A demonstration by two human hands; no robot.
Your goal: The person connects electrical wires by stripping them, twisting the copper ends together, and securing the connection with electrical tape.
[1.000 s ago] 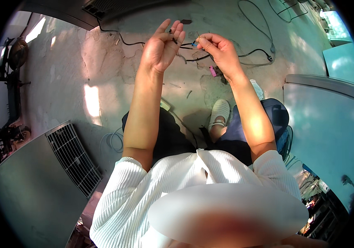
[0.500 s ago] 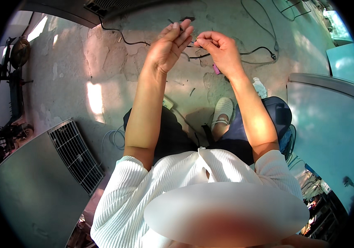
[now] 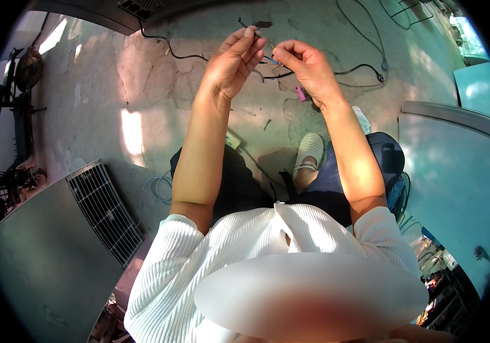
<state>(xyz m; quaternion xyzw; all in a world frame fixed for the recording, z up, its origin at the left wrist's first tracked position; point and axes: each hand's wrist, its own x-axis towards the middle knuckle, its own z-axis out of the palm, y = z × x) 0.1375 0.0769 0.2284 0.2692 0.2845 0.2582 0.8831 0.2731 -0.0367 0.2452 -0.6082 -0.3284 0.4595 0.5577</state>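
Note:
My left hand (image 3: 230, 66) is raised above the floor, thumb pinched against the fingers on a thin black cable (image 3: 241, 22) whose short bent end sticks out past the fingertips. Close on its right, my right hand (image 3: 309, 67) pinches thin coloured wires (image 3: 273, 59); blue and yellowish strands show between the two hands. Where these wires join the black cable is hidden by the fingers. Behind the hands a black power cord (image 3: 354, 69) lies on the floor, with a plug (image 3: 380, 78) at its right end. A small pink object (image 3: 301, 94) lies below my right hand.
A dark appliance (image 3: 93, 14) stands at the far left, with a black cord (image 3: 170, 48) running from it. Left are a scooter (image 3: 22, 114) and a panel with a wire grille (image 3: 105, 211). A pale blue cabinet (image 3: 450, 171) stands right. Grey cable (image 3: 370, 26) lies far right.
The black cable's bent end now sticks up further above my left hand. My right hand has shifted slightly right, and coloured wires show more clearly between the hands.

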